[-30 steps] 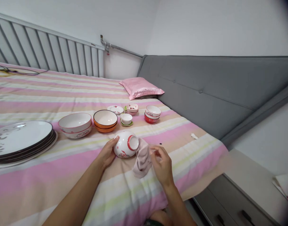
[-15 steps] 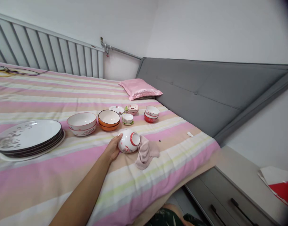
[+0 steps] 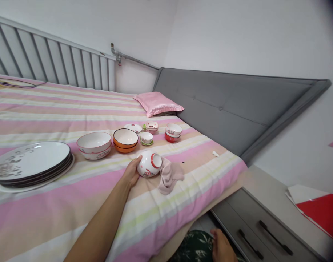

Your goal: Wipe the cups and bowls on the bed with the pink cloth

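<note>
My left hand is closed on a white bowl with red prints, gripping it by its left side. The bowl is tipped over, its red-ringed foot facing right toward me. Against its right side lies a crumpled dusty-pink cloth on the striped bedspread. Down at the bottom edge, my right hand is over my lap beside the drawers; its fingers are loosely apart and nothing shows in them.
Behind the bowl stand orange bowls, white bowls with pink rims, small white dishes and red-and-white bowls. A plate stack is at left. A pink pillow lies by the grey headboard. A drawer cabinet stands right.
My right hand has come into view at the bottom. The view has shifted slightly to the right. My left hand keeps its grip on the bowl, nearly in the same place.
</note>
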Tool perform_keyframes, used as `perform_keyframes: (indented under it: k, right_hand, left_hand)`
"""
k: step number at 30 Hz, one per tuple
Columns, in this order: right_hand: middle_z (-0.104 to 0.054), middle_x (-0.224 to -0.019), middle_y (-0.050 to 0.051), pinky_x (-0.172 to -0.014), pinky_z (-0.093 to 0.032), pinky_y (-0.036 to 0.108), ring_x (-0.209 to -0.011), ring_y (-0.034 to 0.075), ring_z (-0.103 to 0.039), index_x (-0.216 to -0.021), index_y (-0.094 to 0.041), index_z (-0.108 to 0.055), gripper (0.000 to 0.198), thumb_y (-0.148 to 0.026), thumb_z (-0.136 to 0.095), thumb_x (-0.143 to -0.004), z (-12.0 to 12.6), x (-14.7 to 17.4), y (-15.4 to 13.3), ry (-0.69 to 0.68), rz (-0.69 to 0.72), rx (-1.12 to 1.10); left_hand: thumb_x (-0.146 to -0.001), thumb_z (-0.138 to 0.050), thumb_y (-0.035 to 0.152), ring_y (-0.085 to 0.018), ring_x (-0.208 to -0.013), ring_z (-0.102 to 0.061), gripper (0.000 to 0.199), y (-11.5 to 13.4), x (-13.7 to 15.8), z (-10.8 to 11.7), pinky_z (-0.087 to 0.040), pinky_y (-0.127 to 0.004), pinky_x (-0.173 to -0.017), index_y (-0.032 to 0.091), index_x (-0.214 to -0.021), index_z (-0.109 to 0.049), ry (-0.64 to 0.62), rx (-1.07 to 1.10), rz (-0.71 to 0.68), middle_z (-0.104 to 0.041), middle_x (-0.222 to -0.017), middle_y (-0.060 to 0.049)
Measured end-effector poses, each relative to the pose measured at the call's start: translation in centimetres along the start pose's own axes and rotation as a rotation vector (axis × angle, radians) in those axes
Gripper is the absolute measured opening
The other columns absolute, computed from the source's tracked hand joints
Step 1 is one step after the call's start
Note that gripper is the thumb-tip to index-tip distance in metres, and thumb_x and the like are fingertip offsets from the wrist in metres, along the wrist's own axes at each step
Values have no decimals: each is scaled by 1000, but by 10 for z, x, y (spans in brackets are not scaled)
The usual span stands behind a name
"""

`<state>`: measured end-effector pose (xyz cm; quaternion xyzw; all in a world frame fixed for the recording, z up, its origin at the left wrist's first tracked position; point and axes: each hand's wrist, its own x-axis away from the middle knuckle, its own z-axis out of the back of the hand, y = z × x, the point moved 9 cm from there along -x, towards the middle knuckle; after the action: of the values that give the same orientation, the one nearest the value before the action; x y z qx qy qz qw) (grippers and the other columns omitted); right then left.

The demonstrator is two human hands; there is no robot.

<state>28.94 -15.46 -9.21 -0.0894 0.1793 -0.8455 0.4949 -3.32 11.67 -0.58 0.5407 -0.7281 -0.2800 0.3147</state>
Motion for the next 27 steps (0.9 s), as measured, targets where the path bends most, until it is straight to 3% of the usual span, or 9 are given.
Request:
perform_keyframes:
  k: [5, 12, 18, 22, 27]
  right_hand:
    - [-71, -98, 12, -72, -48, 32, -91, 25, -68, -101, -20, -62, 37, -10, -32, -83, -20, -33, 4, -271, -103, 204]
    - [-70, -98, 15, -71, -47, 31, -94, 25, -67, -93, -17, -67, 29, -10, -43, -77, -46, -56, 8, -365, -136, 236]
    - [-72, -84, 7, -66, -46, 28, -83, 21, -69, -73, -22, -68, 23, -13, -47, -75, -60, -54, 3, -425, -155, 214]
    - [-72, -83, 8, -66, -46, 29, -82, 22, -68, -70, -22, -67, 20, -14, -49, -73, -50, -56, -5, -413, -130, 204]
    - [-70, -84, 15, -67, -42, 31, -84, 27, -66, -72, -15, -65, 19, -23, -50, -79, -7, -72, -30, -348, -8, 158]
  left_hand:
    - [-83, -61, 24, -24, -89, -69, 31, 0, -1, 1, -56, -34, -81, 9, -110, -63, -8, 6, -6, -73, -99, -14]
    - [-83, -60, 23, -25, -89, -69, 29, -1, -3, 1, -55, -34, -82, 9, -108, -64, -18, 22, -16, -73, -97, -14]
    - [-82, -62, 23, -25, -92, -69, 30, 0, -2, 0, -55, -35, -83, 9, -109, -64, -23, 31, -11, -72, -100, -15]
    - [-82, -62, 23, -25, -93, -69, 32, -1, -3, 2, -55, -35, -84, 9, -111, -63, -14, 34, -14, -72, -103, -15]
    - [-82, -61, 24, -25, -90, -70, 34, -2, -5, 4, -56, -35, -83, 9, -113, -63, 7, 20, 3, -72, -103, -15]
